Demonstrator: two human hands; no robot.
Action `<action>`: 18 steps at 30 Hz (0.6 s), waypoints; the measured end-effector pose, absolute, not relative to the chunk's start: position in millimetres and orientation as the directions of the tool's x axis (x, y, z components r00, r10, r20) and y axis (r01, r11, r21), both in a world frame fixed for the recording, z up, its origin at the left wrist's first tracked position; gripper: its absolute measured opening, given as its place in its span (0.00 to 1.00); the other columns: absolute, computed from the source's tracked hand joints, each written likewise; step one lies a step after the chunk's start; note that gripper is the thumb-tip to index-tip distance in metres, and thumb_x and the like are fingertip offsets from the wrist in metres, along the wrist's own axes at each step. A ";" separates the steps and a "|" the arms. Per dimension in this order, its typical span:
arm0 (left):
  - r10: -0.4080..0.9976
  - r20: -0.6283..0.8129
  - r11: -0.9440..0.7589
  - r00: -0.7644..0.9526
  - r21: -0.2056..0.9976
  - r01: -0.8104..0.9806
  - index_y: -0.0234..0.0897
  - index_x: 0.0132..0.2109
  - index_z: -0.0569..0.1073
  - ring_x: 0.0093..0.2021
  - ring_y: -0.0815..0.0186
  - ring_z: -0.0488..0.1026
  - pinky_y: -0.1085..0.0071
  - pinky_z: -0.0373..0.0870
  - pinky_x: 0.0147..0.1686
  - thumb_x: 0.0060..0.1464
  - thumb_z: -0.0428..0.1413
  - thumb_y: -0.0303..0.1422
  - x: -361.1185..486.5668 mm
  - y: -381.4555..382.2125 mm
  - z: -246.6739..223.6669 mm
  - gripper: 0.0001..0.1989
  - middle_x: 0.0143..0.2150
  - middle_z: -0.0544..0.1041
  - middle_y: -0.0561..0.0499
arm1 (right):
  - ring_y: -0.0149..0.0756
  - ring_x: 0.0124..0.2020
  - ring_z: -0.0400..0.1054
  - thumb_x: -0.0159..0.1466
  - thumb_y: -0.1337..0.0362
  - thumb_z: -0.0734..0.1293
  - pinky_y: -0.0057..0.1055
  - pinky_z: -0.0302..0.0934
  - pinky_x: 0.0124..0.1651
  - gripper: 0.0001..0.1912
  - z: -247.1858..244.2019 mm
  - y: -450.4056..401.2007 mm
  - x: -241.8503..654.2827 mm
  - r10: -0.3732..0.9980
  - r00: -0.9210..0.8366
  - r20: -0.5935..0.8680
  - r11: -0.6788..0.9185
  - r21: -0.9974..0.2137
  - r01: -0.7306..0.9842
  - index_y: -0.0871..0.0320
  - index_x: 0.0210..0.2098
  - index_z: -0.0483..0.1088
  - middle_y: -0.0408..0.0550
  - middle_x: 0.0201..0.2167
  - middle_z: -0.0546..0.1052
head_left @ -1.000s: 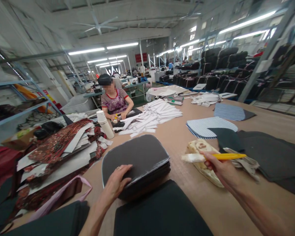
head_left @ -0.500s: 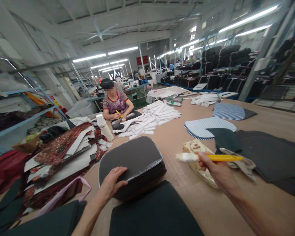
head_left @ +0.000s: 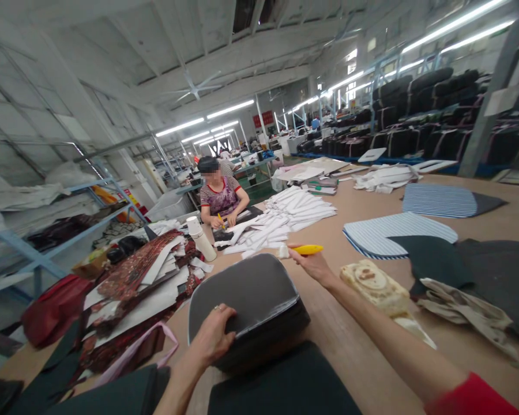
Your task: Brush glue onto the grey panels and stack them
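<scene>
The stack [head_left: 251, 291] of grey panels sits at the near middle of the bench [head_left: 322, 323], its top panel rimmed by a pale edge, its layers showing along the near side. The worker's left hand [head_left: 214, 337] lies on it at about eight o'clock from its centre, fingers flat on the top near the rim and not clenched, thumb set apart toward the near edge.

The right hand [head_left: 311, 264] is out at one o'clock, pinching a yellow brush [head_left: 308, 249] between thumb and fingers. Its white bristles point left, close by the stack's far right corner; whether they touch I can't tell from here.

Brown bench top shows between the stack's right edge and a pale, crusted block [head_left: 374, 285] at three o'clock, the right forearm slanting across that gap. Beyond the block is a crumpled rag [head_left: 465, 311]. Toward five o'clock a dark pile [head_left: 281, 383] lies just beside the stack's near edge, so there's little room on that side.

Farther round, striped pieces [head_left: 428, 227] lie at two o'clock, with brown bench on both sides. White strips [head_left: 294, 213] spread out past twelve. A bottle [head_left: 201, 239] stands at eleven, a co-worker [head_left: 220, 199] beyond it, and patterned cloth [head_left: 132, 276] crowds the nine o'clock side.
</scene>
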State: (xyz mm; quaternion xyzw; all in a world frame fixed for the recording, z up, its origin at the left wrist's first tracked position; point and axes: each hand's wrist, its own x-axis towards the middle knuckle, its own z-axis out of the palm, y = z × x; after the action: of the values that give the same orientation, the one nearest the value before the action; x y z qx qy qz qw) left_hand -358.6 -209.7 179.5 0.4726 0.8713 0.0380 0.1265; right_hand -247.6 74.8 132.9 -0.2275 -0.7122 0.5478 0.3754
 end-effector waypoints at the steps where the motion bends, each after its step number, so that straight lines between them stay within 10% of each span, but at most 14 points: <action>1: 0.833 -0.189 0.549 -0.519 0.169 0.819 0.33 0.46 0.70 0.49 0.61 0.68 0.66 0.62 0.52 0.45 0.53 0.27 -357.3 -207.8 180.3 0.18 0.47 0.71 0.44 | 0.36 0.26 0.69 0.53 0.52 0.65 0.29 0.62 0.31 0.16 132.5 75.5 -255.0 0.725 -0.624 0.291 0.312 -0.947 -0.080 0.56 0.33 0.76 0.44 0.24 0.76; 6: 0.856 -0.197 0.507 -0.478 0.143 0.850 0.33 0.46 0.70 0.48 0.58 0.67 0.64 0.63 0.51 0.46 0.55 0.30 -357.2 -208.4 176.4 0.17 0.47 0.70 0.43 | 0.39 0.30 0.71 0.52 0.56 0.66 0.30 0.62 0.34 0.10 133.6 67.2 -242.3 0.700 -0.659 0.275 0.363 -0.932 -0.003 0.54 0.28 0.75 0.44 0.26 0.77; 12: 0.907 -0.184 0.408 -0.379 0.158 0.899 0.34 0.46 0.69 0.48 0.57 0.67 0.63 0.63 0.51 0.50 0.53 0.28 -361.2 -214.7 171.3 0.14 0.46 0.69 0.42 | 0.38 0.31 0.71 0.58 0.49 0.63 0.32 0.64 0.41 0.21 132.0 28.7 -148.2 0.813 -0.518 0.266 0.406 -0.896 0.177 0.54 0.45 0.72 0.45 0.29 0.77; 18: 0.934 -0.188 0.331 -0.303 0.148 0.932 0.37 0.39 0.71 0.44 0.59 0.69 0.64 0.64 0.49 0.53 0.53 0.28 -363.4 -216.3 179.1 0.06 0.42 0.71 0.45 | 0.35 0.20 0.69 0.58 0.45 0.61 0.33 0.67 0.29 0.25 60.0 -51.3 -91.8 0.720 -0.693 -0.030 0.106 -0.982 0.154 0.51 0.49 0.71 0.45 0.28 0.76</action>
State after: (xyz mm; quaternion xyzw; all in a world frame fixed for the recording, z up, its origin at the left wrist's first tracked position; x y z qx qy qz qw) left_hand -363.4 -216.3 179.1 0.5781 0.8070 0.0054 0.1201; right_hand -91.8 -51.3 60.0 -0.3103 -0.7042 0.5920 0.2394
